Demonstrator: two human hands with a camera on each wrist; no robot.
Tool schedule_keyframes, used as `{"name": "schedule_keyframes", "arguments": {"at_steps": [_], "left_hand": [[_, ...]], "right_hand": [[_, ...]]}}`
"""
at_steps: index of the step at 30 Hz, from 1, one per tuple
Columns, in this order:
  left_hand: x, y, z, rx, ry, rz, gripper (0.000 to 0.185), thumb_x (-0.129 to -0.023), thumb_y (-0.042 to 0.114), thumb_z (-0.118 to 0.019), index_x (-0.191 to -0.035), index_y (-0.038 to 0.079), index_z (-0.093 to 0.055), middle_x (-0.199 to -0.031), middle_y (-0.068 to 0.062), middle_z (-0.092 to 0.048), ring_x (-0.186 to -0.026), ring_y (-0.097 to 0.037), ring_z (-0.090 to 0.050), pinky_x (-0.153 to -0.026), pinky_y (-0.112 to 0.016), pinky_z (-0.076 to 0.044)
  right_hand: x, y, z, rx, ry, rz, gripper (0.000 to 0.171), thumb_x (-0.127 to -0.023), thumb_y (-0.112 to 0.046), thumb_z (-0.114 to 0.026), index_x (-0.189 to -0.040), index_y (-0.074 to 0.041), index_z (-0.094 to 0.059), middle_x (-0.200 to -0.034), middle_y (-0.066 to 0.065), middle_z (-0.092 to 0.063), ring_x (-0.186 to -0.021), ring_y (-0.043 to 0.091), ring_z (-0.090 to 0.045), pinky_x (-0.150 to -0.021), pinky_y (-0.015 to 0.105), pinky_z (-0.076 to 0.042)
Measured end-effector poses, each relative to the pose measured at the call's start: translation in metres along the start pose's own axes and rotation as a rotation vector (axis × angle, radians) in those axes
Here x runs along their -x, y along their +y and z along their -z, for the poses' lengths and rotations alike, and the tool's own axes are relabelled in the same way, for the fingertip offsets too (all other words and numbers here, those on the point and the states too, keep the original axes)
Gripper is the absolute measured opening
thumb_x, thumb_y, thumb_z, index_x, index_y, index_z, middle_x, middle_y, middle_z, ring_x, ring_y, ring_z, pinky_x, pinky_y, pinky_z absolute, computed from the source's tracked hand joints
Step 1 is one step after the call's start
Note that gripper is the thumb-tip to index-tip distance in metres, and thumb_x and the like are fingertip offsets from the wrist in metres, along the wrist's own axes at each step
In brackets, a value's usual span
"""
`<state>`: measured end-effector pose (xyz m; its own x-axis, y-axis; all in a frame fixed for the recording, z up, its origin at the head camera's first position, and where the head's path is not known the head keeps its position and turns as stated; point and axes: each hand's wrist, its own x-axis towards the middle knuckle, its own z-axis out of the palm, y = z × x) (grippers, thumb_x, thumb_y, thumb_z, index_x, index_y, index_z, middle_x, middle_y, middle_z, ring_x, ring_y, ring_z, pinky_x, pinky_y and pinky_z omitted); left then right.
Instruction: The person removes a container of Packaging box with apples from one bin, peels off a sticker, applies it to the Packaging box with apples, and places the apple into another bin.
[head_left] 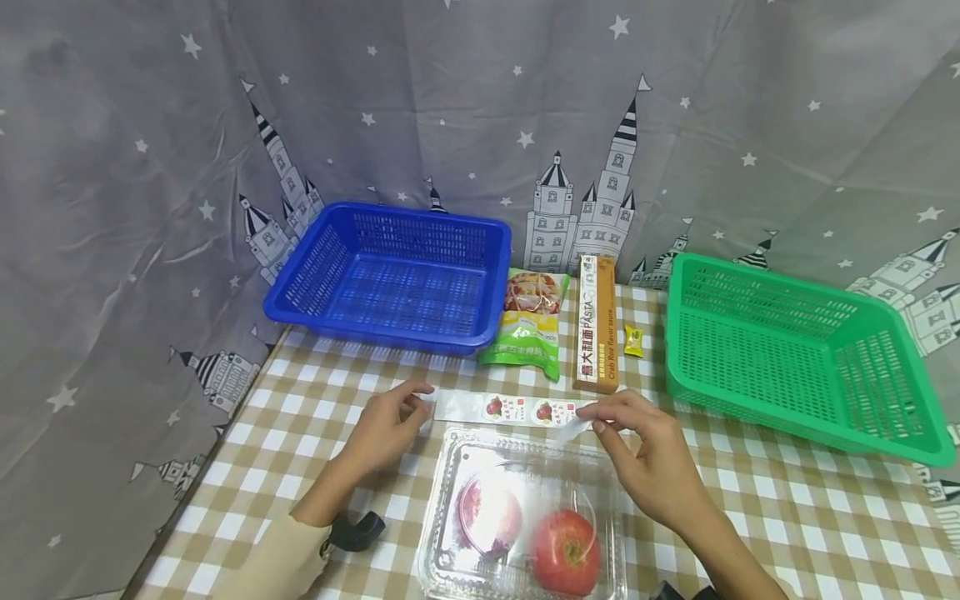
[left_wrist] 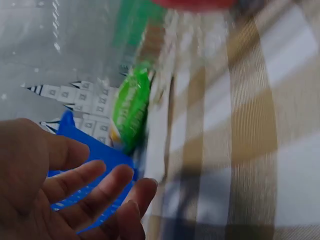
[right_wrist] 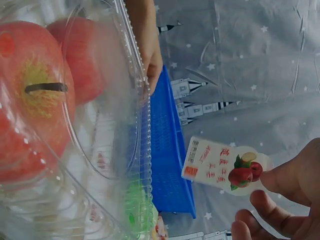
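A strip of printed labels [head_left: 517, 408] lies across the checked cloth, behind a clear plastic clamshell box [head_left: 442, 508]. Two red apples [head_left: 567, 552] are inside the box, its lid down over them. My right hand [head_left: 651, 454] pinches a single label [right_wrist: 225, 167] by one end, between thumb and forefinger. Red fruit and red characters are printed on that label. My left hand [head_left: 386, 425] is at the strip's left end, fingers loosely bent and apart; whether they touch the strip I cannot tell. In the left wrist view the left fingers [left_wrist: 90, 187] have nothing between them.
Behind the left hand is a blue basket [head_left: 408, 333], and a green basket [head_left: 780, 408] stands at the right. Between them lie a green food packet [head_left: 525, 342], a pasta box [head_left: 597, 333] and a small yellow packet [head_left: 633, 340]. A grey curtain [head_left: 465, 100] hangs behind.
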<state>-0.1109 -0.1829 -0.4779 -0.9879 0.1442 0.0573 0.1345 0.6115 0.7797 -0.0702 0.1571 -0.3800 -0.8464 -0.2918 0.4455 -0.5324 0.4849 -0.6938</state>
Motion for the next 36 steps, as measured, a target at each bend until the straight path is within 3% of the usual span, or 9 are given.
{"name": "schedule_keyframes", "arguments": {"at_steps": [4,7,12,16,21,25,32,36], "left_hand": [[0.015,0.012,0.004,0.099,-0.067,0.011,0.031,-0.095,0.007,-0.059,-0.126,0.008,-0.062,-0.09,-0.011,-0.066,-0.061,-0.024,-0.064,-0.053,-0.031,-0.05],[0.028,0.02,0.008,0.156,-0.111,0.02,0.041,-0.099,0.012,-0.057,-0.139,0.014,-0.051,-0.093,-0.011,-0.063,-0.062,-0.027,-0.063,-0.048,-0.03,-0.049],[0.052,0.031,0.01,0.195,-0.239,0.033,0.051,-0.104,0.023,-0.052,-0.15,0.016,-0.032,-0.096,-0.008,-0.057,-0.07,-0.025,-0.064,-0.054,-0.031,-0.051],[0.068,0.035,0.008,0.204,-0.323,-0.013,0.052,-0.105,0.028,-0.047,-0.152,0.014,-0.027,-0.096,-0.005,-0.056,-0.07,-0.02,-0.064,-0.058,-0.031,-0.052],[0.083,0.037,0.003,0.218,-0.281,-0.092,0.063,-0.103,0.023,-0.053,-0.156,0.019,-0.019,-0.099,-0.004,-0.053,-0.065,-0.013,-0.059,-0.056,-0.028,-0.051],[0.091,0.038,-0.003,0.221,-0.261,-0.092,0.069,-0.101,0.024,-0.056,-0.158,0.023,-0.017,-0.106,-0.005,-0.052,-0.065,-0.009,-0.055,-0.057,-0.027,-0.051],[0.097,0.034,-0.014,0.252,-0.23,-0.106,0.064,-0.1,0.022,-0.059,-0.155,0.025,-0.028,-0.113,-0.008,-0.051,-0.065,-0.008,-0.052,-0.058,-0.027,-0.051],[0.099,0.032,-0.016,0.277,-0.223,-0.113,0.062,-0.1,0.02,-0.058,-0.155,0.025,-0.03,-0.109,-0.007,-0.051,-0.063,-0.007,-0.05,-0.055,-0.026,-0.049]], "right_hand": [[0.002,0.0,0.0,0.021,0.006,-0.022,0.031,-0.083,0.013,-0.069,-0.098,-0.013,-0.075,-0.099,-0.008,-0.061,-0.09,0.013,-0.059,-0.072,0.025,-0.05],[0.004,0.001,0.0,-0.002,0.004,-0.027,0.033,-0.083,0.013,-0.069,-0.098,-0.015,-0.075,-0.101,-0.008,-0.063,-0.092,0.014,-0.06,-0.071,0.024,-0.05],[0.007,0.003,-0.003,-0.051,-0.006,-0.016,0.032,-0.084,0.014,-0.067,-0.099,-0.014,-0.074,-0.094,-0.008,-0.067,-0.084,0.013,-0.064,-0.065,0.024,-0.049],[0.01,0.003,-0.005,-0.072,-0.02,-0.018,0.032,-0.085,0.013,-0.067,-0.101,-0.013,-0.074,-0.09,-0.007,-0.065,-0.078,0.011,-0.063,-0.062,0.025,-0.049],[0.013,0.004,-0.009,-0.081,-0.031,-0.015,0.033,-0.085,0.014,-0.067,-0.101,-0.015,-0.073,-0.088,-0.008,-0.064,-0.077,0.011,-0.061,-0.061,0.025,-0.05],[0.015,0.003,-0.01,-0.102,-0.062,-0.035,0.034,-0.083,0.016,-0.067,-0.102,-0.012,-0.072,-0.087,-0.008,-0.065,-0.073,0.01,-0.062,-0.06,0.026,-0.052],[0.016,-0.002,-0.008,-0.23,-0.235,-0.287,0.02,-0.084,0.006,-0.071,-0.1,-0.005,-0.072,-0.08,-0.005,-0.068,-0.066,0.012,-0.065,-0.058,0.03,-0.056],[0.014,-0.002,-0.005,-0.348,-0.385,-0.363,0.016,-0.086,-0.002,-0.073,-0.101,-0.001,-0.071,-0.081,0.001,-0.071,-0.068,0.017,-0.068,-0.061,0.034,-0.057]]}}
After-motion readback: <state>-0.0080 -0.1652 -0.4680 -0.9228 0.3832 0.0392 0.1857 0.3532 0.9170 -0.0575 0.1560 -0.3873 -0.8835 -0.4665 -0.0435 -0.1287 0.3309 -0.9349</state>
